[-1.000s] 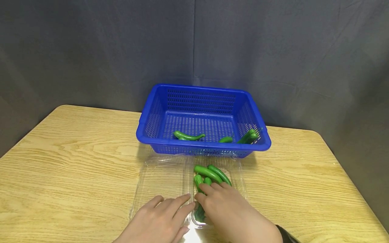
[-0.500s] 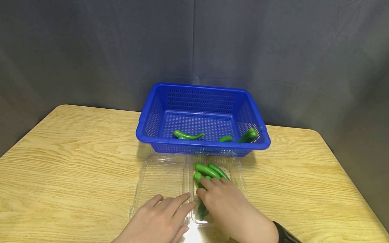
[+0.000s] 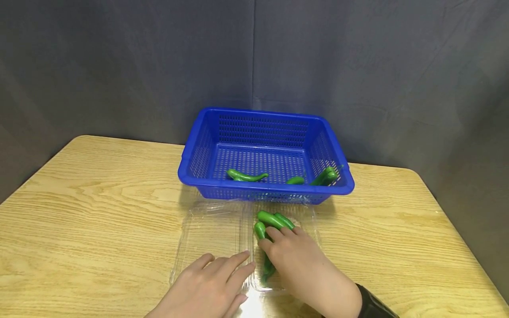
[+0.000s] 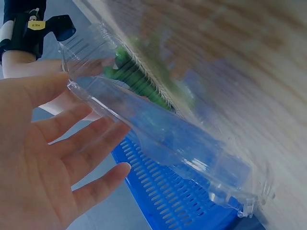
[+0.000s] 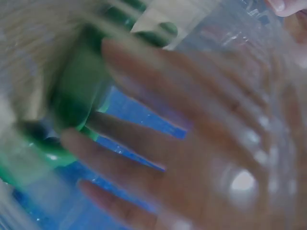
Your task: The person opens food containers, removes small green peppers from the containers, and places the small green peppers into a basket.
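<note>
An opened clear plastic clamshell box [image 3: 214, 229] lies flat on the table, several green chili peppers [image 3: 270, 218] in its right half. Over that half, my right hand [image 3: 300, 263] grips peppers between thumb and fingers; the tapered end of one pepper [image 3: 268, 269] shows below the thumb. The right wrist view is blurred, with a green pepper [image 5: 79, 86] between thumb and fingers, seen through clear plastic. My left hand [image 3: 210, 287] lies over the left half, its fingers spread and relaxed near the middle fold. In the left wrist view its fingertips overlap the plastic wall [image 4: 115, 103].
Behind the box stands a blue perforated basket [image 3: 262, 187], its front rim close to the box's far edge. Inside it are several more peppers [image 3: 246, 176], some at the right corner [image 3: 326, 176]. A grey curtain [image 3: 254, 53] hangs behind the wooden table [image 3: 99, 212].
My right hand has moved slightly away from me, and the peppers under it have shifted the same way, toward the basket. My left hand has stayed in place.
</note>
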Available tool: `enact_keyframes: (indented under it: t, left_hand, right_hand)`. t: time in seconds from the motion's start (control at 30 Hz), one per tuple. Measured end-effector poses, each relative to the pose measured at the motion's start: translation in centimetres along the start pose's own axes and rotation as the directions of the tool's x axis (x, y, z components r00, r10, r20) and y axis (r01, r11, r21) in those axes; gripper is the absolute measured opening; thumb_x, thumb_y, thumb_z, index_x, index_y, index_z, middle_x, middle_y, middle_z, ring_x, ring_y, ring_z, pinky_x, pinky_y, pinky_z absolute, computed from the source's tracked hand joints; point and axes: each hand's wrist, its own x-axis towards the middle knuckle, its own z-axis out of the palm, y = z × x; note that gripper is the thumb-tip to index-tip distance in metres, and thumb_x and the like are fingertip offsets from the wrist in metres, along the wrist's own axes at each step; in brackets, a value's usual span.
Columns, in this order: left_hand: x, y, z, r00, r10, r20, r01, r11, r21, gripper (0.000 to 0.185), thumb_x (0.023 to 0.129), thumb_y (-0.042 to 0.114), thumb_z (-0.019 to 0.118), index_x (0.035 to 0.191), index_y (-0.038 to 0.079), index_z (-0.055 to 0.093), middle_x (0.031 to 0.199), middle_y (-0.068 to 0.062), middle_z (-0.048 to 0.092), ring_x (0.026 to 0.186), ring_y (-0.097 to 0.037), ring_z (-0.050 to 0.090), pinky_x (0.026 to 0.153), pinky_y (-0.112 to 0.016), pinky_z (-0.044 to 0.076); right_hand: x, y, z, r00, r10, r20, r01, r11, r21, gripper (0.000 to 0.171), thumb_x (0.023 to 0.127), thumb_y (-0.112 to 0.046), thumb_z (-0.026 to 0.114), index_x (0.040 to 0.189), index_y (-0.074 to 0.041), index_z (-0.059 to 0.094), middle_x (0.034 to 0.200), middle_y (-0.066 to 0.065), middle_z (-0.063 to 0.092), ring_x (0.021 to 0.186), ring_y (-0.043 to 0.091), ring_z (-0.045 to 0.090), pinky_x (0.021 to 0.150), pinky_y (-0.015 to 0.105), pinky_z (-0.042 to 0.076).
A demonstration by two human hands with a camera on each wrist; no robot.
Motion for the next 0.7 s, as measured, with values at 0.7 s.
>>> enact_keyframes:
  t: [0.7]
  left_hand:
    - [-0.04,0.01,-0.07,1.000,-0.010,0.021,0.011,1.000,-0.023,0.044,0.088,0.041,0.062,0.120,0.011,0.065,0.120,-0.005,0.067,0.087,-0.016,0.068,0.070,-0.032,0.054]
  right_hand:
    - [0.72,0.49,0.92,1.000,0.007,0.024,-0.008,1.000,0.022,0.057,0.068,-0.005,0.086,0.120,-0.014,0.065,0.110,0.007,0.063,0.107,0.024,0.061,0.090,0.047,0.052]
